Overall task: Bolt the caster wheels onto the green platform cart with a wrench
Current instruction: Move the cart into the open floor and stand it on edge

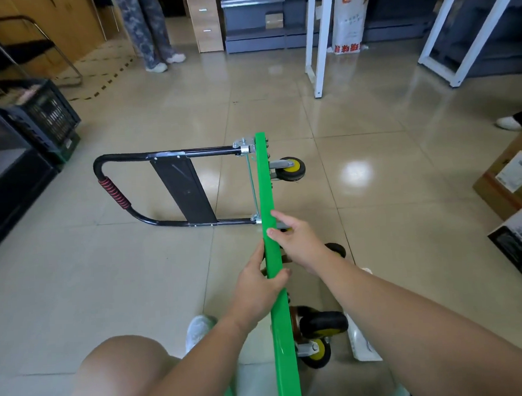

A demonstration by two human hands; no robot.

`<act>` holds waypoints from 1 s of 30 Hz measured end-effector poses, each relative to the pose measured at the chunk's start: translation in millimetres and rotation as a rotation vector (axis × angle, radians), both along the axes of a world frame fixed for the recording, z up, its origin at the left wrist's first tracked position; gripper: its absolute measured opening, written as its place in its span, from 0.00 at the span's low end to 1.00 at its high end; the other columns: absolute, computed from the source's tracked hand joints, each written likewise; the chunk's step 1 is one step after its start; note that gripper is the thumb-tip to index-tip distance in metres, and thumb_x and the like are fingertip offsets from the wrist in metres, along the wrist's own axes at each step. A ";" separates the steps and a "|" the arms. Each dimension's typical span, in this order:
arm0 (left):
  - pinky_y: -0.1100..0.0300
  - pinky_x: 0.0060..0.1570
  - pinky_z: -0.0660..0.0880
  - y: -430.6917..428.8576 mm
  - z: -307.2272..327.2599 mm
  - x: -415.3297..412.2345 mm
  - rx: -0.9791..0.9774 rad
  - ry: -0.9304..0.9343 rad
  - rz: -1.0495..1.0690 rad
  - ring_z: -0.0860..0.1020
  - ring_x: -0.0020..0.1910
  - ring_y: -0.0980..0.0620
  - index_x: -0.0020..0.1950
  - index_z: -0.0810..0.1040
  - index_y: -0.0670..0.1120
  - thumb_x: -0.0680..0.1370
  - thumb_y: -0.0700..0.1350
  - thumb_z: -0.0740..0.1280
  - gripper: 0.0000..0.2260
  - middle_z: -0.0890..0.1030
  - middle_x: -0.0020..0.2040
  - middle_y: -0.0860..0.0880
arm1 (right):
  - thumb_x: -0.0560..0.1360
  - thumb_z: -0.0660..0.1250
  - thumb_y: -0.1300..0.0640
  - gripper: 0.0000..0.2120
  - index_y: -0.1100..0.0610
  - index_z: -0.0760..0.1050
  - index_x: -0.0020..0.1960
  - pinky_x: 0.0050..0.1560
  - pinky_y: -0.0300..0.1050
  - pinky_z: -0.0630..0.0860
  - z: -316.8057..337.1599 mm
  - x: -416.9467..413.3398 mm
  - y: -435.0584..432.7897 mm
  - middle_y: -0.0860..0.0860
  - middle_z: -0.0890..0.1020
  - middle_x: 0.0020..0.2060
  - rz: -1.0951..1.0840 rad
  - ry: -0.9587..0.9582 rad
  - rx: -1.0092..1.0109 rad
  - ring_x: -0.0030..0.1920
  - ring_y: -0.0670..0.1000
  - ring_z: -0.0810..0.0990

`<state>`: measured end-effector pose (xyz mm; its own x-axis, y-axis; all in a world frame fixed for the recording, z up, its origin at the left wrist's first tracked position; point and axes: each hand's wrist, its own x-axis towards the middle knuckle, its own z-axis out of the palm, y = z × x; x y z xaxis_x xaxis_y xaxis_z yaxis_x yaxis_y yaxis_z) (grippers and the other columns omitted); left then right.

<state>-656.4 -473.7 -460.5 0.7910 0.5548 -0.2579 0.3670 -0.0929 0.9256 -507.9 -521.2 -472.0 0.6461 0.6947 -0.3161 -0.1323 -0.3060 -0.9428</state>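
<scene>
On a tiled floor, seen from above by a head-worn camera, a green platform cart [266, 179] stands on its long edge, so only its thin upper rim shows as a green strip running away from the viewer. Its long axis points straight ahead, from between the person's knees to the far end, where a black folding handle [140, 191] lies flat on the floor to the left.

All visible caster wheels stick out to the right of the upright deck. One far wheel [291, 168] sits by the handle end, two near wheels [321, 330] sit close to the viewer, and part of another wheel [335, 249] shows behind the right forearm.

The left hand [259, 283] is wrapped over the top rim from the left, thumb across the green edge, closed around it to steady the cart. The right hand [297, 241] rests just beyond it, on the wheel side, fingers loosely curled with fingertips touching the rim; whether it holds anything cannot be told. No wrench is visible.

Because the wheels and their bolts lie on the right face, the right hand is the nearer one to reach them, probably while the left keeps the deck upright. A white bag [361, 340] lies on the floor just right of the near wheels.
</scene>
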 end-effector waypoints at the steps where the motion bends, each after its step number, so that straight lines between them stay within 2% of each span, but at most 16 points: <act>1: 0.50 0.48 0.85 -0.1 1.2 0.4 0.009 -0.003 -0.009 0.85 0.47 0.48 0.75 0.67 0.62 0.80 0.41 0.70 0.28 0.82 0.52 0.68 | 0.80 0.67 0.57 0.25 0.44 0.68 0.75 0.37 0.30 0.76 1.9 -0.6 -0.7 0.48 0.85 0.47 0.008 -0.011 -0.004 0.45 0.42 0.84; 4: 0.51 0.46 0.84 0.9 1.1 2.3 0.052 -0.016 -0.003 0.85 0.46 0.49 0.74 0.68 0.58 0.80 0.41 0.70 0.26 0.82 0.52 0.63 | 0.82 0.64 0.56 0.23 0.45 0.66 0.76 0.35 0.30 0.77 9.4 -1.1 -8.6 0.43 0.82 0.47 0.014 -0.026 -0.015 0.43 0.38 0.82; 5: 0.51 0.46 0.84 2.8 1.3 3.5 0.063 -0.018 0.007 0.85 0.45 0.50 0.74 0.67 0.57 0.79 0.41 0.71 0.26 0.81 0.53 0.61 | 0.82 0.63 0.55 0.23 0.45 0.65 0.76 0.37 0.35 0.80 10.8 1.3 -14.0 0.44 0.82 0.48 -0.005 -0.014 -0.018 0.44 0.40 0.83; 7: 0.54 0.45 0.84 7.3 3.0 6.9 0.073 -0.007 0.021 0.85 0.47 0.51 0.72 0.64 0.60 0.79 0.42 0.72 0.27 0.76 0.63 0.58 | 0.82 0.63 0.53 0.21 0.46 0.66 0.75 0.45 0.50 0.84 9.3 11.4 -30.6 0.50 0.84 0.51 -0.081 0.013 -0.031 0.47 0.52 0.85; 8: 0.54 0.48 0.84 10.0 4.1 9.4 0.079 -0.002 0.019 0.84 0.52 0.51 0.71 0.62 0.62 0.79 0.44 0.73 0.28 0.74 0.67 0.56 | 0.82 0.64 0.54 0.21 0.47 0.67 0.74 0.46 0.52 0.83 6.5 18.5 -42.0 0.52 0.84 0.52 -0.132 0.019 -0.046 0.47 0.55 0.85; 9: 0.52 0.55 0.82 13.6 4.9 13.3 0.097 0.006 0.011 0.82 0.59 0.51 0.73 0.62 0.62 0.79 0.45 0.73 0.29 0.71 0.72 0.56 | 0.82 0.64 0.55 0.21 0.47 0.67 0.73 0.45 0.53 0.81 -0.4 28.1 -55.9 0.54 0.84 0.53 -0.185 0.019 -0.073 0.45 0.56 0.84; 11: 0.49 0.70 0.73 23.4 8.2 23.7 0.153 0.035 0.000 0.73 0.70 0.51 0.80 0.61 0.60 0.78 0.48 0.74 0.34 0.66 0.77 0.55 | 0.80 0.66 0.57 0.17 0.48 0.72 0.69 0.43 0.55 0.81 -18.8 47.2 -86.2 0.58 0.84 0.52 -0.274 0.009 -0.161 0.39 0.55 0.82; 13: 0.50 0.72 0.70 32.7 11.5 35.2 0.183 0.050 -0.008 0.69 0.70 0.52 0.81 0.60 0.60 0.79 0.49 0.73 0.35 0.65 0.78 0.56 | 0.78 0.67 0.58 0.12 0.51 0.77 0.61 0.37 0.52 0.78 -44.6 62.1 -115.3 0.61 0.84 0.48 -0.304 0.001 -0.282 0.35 0.55 0.79; 15: 0.51 0.71 0.71 38.1 10.7 44.4 0.180 0.059 -0.018 0.70 0.69 0.54 0.81 0.62 0.60 0.79 0.49 0.73 0.34 0.67 0.77 0.56 | 0.77 0.68 0.59 0.14 0.52 0.76 0.62 0.32 0.46 0.75 -77.9 69.2 -138.3 0.59 0.83 0.46 -0.298 0.015 -0.406 0.32 0.55 0.77; 16: 0.55 0.68 0.72 38.8 8.6 47.0 0.180 0.064 -0.025 0.70 0.68 0.55 0.81 0.62 0.61 0.79 0.49 0.73 0.33 0.67 0.77 0.57 | 0.76 0.68 0.58 0.16 0.53 0.77 0.63 0.32 0.45 0.75 -96.5 70.6 -147.1 0.58 0.84 0.47 -0.277 -0.007 -0.476 0.32 0.55 0.79; 18: 0.65 0.64 0.69 37.4 3.2 49.7 0.187 0.069 -0.037 0.68 0.66 0.59 0.81 0.62 0.60 0.81 0.47 0.72 0.32 0.66 0.77 0.60 | 0.75 0.70 0.55 0.18 0.55 0.77 0.65 0.39 0.46 0.79 -133.9 71.9 -159.6 0.56 0.84 0.51 -0.207 -0.072 -0.609 0.39 0.55 0.83; 19: 0.66 0.66 0.67 36.4 -0.8 50.9 0.200 0.071 -0.033 0.67 0.67 0.61 0.81 0.61 0.60 0.81 0.46 0.71 0.32 0.64 0.78 0.60 | 0.75 0.70 0.53 0.20 0.56 0.77 0.65 0.47 0.47 0.81 -152.0 72.2 -163.8 0.55 0.84 0.54 -0.171 -0.094 -0.669 0.45 0.55 0.84; 21: 0.64 0.72 0.60 34.2 -7.7 52.2 0.250 0.078 -0.025 0.63 0.71 0.63 0.82 0.59 0.60 0.82 0.46 0.69 0.31 0.61 0.80 0.60 | 0.76 0.70 0.50 0.21 0.56 0.76 0.67 0.58 0.44 0.77 -186.0 72.7 -171.4 0.54 0.82 0.60 -0.113 -0.115 -0.782 0.56 0.55 0.82; 23: 0.67 0.73 0.54 33.5 -14.3 52.0 0.317 0.103 -0.049 0.57 0.75 0.67 0.83 0.56 0.61 0.83 0.47 0.66 0.32 0.56 0.82 0.60 | 0.77 0.69 0.50 0.21 0.57 0.76 0.68 0.61 0.42 0.72 -217.1 73.1 -176.5 0.54 0.79 0.65 -0.080 -0.124 -0.852 0.63 0.55 0.78; 27: 0.83 0.62 0.50 35.0 -21.3 54.2 0.366 0.136 -0.076 0.51 0.77 0.70 0.82 0.50 0.65 0.84 0.50 0.62 0.31 0.50 0.81 0.66 | 0.78 0.68 0.51 0.20 0.58 0.75 0.68 0.57 0.42 0.73 -267.8 77.5 -179.5 0.55 0.81 0.62 -0.054 -0.124 -0.934 0.62 0.56 0.78; 30: 0.87 0.58 0.48 34.7 -24.2 56.4 0.354 0.135 -0.066 0.49 0.76 0.76 0.82 0.48 0.68 0.84 0.50 0.61 0.31 0.48 0.80 0.69 | 0.78 0.69 0.51 0.18 0.59 0.78 0.64 0.57 0.44 0.75 -299.6 82.8 -179.7 0.56 0.82 0.59 -0.021 -0.171 -0.980 0.58 0.57 0.80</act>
